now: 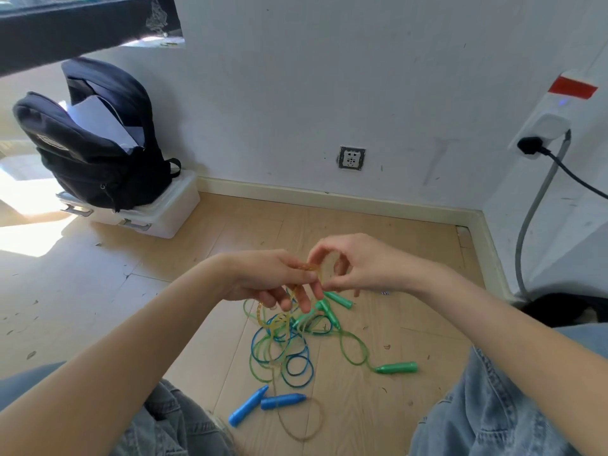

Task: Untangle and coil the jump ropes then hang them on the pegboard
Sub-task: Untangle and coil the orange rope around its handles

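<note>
Both hands — left hand (263, 278) and right hand (358, 264) — pinch a raised yellowish rope (309, 269) above the tangle of jump ropes (286, 343) on the floor (204, 291) — untangling is under way, so the next move likely calls for drawing that strand free.

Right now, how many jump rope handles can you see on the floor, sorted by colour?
Green handles: 3, one lying alone at the right, two close together under the hands
Blue handles: 2, side by side near the knees
Total: 5
</note>
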Tool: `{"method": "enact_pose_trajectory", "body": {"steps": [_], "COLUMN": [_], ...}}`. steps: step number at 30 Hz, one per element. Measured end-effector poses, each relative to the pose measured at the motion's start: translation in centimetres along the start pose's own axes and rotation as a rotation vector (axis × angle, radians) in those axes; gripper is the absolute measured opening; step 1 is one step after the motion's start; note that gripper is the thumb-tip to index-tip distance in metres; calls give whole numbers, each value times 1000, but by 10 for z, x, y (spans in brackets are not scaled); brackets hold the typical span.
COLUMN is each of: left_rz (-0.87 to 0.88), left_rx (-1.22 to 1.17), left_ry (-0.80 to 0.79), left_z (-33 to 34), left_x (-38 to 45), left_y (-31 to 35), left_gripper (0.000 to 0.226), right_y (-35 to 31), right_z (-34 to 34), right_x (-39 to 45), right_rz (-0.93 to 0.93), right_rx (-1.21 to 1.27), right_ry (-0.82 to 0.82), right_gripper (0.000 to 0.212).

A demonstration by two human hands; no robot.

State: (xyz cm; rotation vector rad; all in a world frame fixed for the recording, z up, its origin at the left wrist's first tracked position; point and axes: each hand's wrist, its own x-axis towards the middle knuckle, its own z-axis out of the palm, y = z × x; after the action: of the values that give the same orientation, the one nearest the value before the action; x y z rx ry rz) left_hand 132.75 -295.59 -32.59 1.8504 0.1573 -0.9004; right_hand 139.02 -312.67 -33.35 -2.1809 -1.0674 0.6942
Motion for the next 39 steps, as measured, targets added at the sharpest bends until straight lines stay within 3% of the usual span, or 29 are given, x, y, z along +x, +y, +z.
{"method": "enact_pose_trajectory", "body": {"steps": [3, 6, 8, 11, 13, 18, 21, 26, 29, 30, 32, 34, 35, 37, 39], "left_rz": [-5, -25, -19, 16, 43, 92, 84, -28, -137, -146, -113, -56, -34, -7, 2], "left_rx": [4, 40, 21, -54, -91, -104, -77, -1, 120, 121, 45, -42, -67, -89, -97], "left_ry": [-4, 27, 34, 12, -12, -106, -109, -34, 7, 29, 54, 38, 20, -7, -23], "left_z": [-1, -1, -1, -2, -2, -4, -3, -1, -4, -6, -8, -9, -8, -6, -4], "left_x": [-1, 0, 1, 1, -1, -4, -3, 3, 2, 2, 1, 1, 1, 1, 1], "left_y": [-2, -5, -4, 0, 1, 1, 1, -1, -9, -11, -12, -9, -7, -4, -2], "left_gripper": [23, 25, 28, 28, 28, 26, 24, 21, 24, 25, 26, 25, 25, 25, 25], "right_y": [-2, 10, 18, 17, 6, -13, -11, 10, 28, 33, 30, 19, 9, 0, -1], "right_z": [-9, -34, -44, -31, -24, -18, -19, -33, -52, -57, -51, -31, -21, -7, -6], "right_x": [-1, -1, -4, -5, -5, -7, -7, -4, -6, -8, -9, -7, -6, -3, -2], "right_rz": [26, 104, 176, 177, 76, -26, 19, 92, 324, 410, 452, 294, 216, 112, 79], "right_rx": [92, 194, 139, -48, 27, 266, 207, -358, -521, -558, -554, -356, -195, 68, 61], "right_ry": [58, 504, 676, 577, 484, 19, -24, 487, 795, 767, 523, 222, 96, -58, 19], "right_gripper": [4, 5, 5, 21, 30, 15, 8, 14, 19, 18, 28, 61, 66, 44, 13]}}
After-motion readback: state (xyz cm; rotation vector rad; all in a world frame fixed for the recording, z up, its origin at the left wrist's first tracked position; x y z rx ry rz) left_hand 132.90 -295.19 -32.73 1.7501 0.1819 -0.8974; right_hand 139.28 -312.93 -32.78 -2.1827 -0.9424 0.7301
